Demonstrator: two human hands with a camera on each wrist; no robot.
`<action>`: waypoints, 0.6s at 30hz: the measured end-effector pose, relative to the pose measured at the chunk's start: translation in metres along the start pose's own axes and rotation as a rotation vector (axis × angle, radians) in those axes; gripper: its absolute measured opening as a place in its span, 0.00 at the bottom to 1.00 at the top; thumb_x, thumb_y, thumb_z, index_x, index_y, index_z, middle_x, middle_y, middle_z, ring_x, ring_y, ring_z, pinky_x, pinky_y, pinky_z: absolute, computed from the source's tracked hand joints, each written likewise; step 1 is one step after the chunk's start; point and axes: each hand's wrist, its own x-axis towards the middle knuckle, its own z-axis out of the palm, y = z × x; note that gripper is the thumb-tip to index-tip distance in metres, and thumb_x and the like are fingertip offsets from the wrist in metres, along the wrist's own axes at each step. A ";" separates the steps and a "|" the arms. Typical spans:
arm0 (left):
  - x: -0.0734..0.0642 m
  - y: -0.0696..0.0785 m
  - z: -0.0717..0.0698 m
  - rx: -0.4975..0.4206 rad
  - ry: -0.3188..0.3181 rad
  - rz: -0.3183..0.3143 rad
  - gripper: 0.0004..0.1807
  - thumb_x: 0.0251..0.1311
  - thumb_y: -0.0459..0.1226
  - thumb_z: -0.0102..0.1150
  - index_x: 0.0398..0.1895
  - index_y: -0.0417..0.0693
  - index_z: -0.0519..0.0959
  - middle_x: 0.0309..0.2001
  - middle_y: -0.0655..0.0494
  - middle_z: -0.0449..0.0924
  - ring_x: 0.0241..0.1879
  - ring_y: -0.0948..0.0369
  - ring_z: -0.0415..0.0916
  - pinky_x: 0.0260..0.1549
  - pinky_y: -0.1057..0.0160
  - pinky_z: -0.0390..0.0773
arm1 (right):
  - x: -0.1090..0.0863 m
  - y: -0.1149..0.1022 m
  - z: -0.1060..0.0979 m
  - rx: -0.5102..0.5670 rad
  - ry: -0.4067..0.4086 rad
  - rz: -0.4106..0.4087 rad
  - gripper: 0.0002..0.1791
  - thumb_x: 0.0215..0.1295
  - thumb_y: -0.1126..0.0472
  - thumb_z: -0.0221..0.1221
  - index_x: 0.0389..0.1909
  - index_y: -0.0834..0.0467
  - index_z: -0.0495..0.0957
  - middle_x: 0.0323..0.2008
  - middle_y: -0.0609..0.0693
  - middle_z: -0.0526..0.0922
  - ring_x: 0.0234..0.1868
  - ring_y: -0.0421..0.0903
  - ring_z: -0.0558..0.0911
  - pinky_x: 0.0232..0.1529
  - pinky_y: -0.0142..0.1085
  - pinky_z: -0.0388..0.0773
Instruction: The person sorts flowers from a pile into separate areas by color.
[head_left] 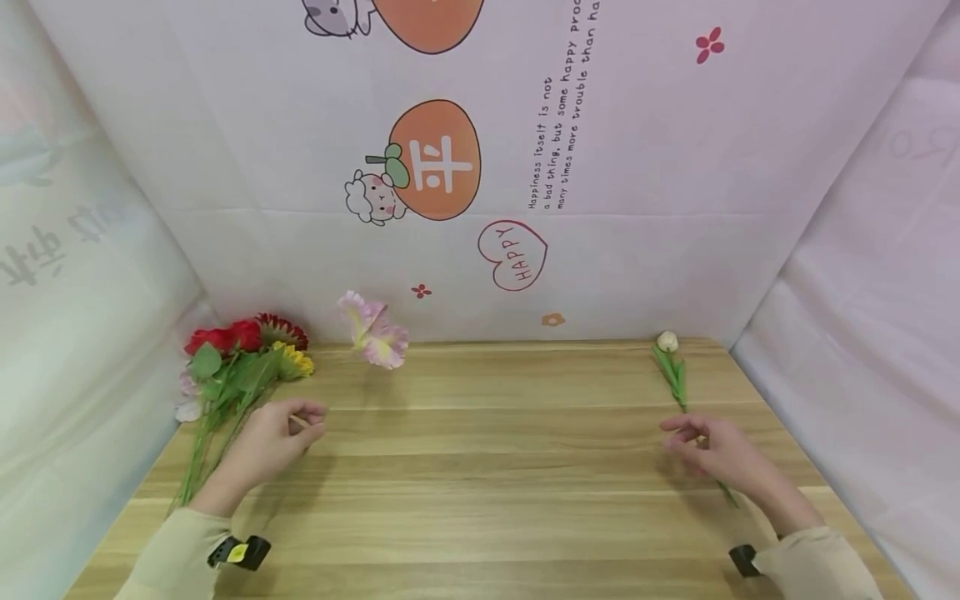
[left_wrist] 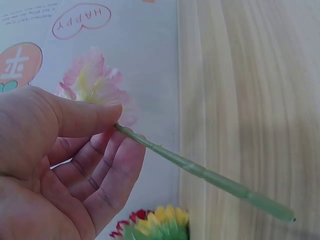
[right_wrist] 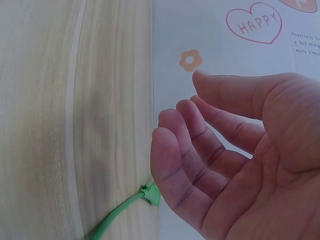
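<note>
My left hand (head_left: pixel 273 442) pinches the green stem (left_wrist: pixel 200 172) of a pink-and-yellow ruffled artificial flower (head_left: pixel 377 331) between thumb and fingers. In the left wrist view its blossom (left_wrist: pixel 97 80) shows behind the thumb, and the bare stem end points down to the right. My right hand (head_left: pixel 723 454) hovers at the right side with loosely curled fingers (right_wrist: pixel 166 155) and nothing between them. Below it lies a white tulip (head_left: pixel 667 342) with green leaves, part of its stem hidden by the hand. A bit of green stem (right_wrist: pixel 120 207) shows beside those fingers.
A bunch of artificial flowers lies at the table's left, with red blossoms (head_left: pixel 225 337), a yellow blossom (head_left: pixel 296 360) and green leaves. The wooden table (head_left: pixel 487 467) ends at a printed white cloth (head_left: pixel 615 275) behind; pale cloth hangs at both sides.
</note>
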 end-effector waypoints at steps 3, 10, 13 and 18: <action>0.004 0.005 0.005 -0.030 0.000 0.018 0.10 0.65 0.29 0.65 0.47 0.34 0.82 0.37 0.50 0.85 0.30 0.56 0.83 0.22 0.64 0.80 | 0.001 -0.002 0.002 0.015 -0.009 0.004 0.21 0.69 0.63 0.64 0.58 0.70 0.75 0.41 0.58 0.82 0.23 0.48 0.79 0.23 0.37 0.80; 0.013 0.020 0.014 -0.079 -0.026 0.024 0.09 0.65 0.30 0.65 0.46 0.33 0.82 0.36 0.51 0.85 0.30 0.55 0.83 0.22 0.64 0.80 | 0.004 -0.009 0.003 0.017 -0.019 -0.022 0.20 0.70 0.64 0.63 0.58 0.70 0.75 0.41 0.57 0.82 0.25 0.48 0.80 0.23 0.37 0.80; 0.017 0.025 0.018 -0.100 -0.027 0.032 0.09 0.65 0.30 0.65 0.46 0.33 0.82 0.36 0.50 0.84 0.30 0.57 0.83 0.22 0.64 0.81 | 0.005 -0.012 0.004 0.024 -0.029 -0.037 0.20 0.70 0.64 0.63 0.58 0.71 0.75 0.41 0.59 0.82 0.25 0.47 0.80 0.23 0.37 0.81; 0.024 0.032 0.025 -0.108 -0.028 0.041 0.09 0.65 0.30 0.65 0.47 0.35 0.82 0.37 0.50 0.84 0.32 0.58 0.83 0.25 0.65 0.82 | 0.009 -0.018 0.005 0.021 -0.046 -0.042 0.20 0.70 0.65 0.62 0.59 0.70 0.75 0.41 0.59 0.82 0.29 0.48 0.82 0.26 0.39 0.83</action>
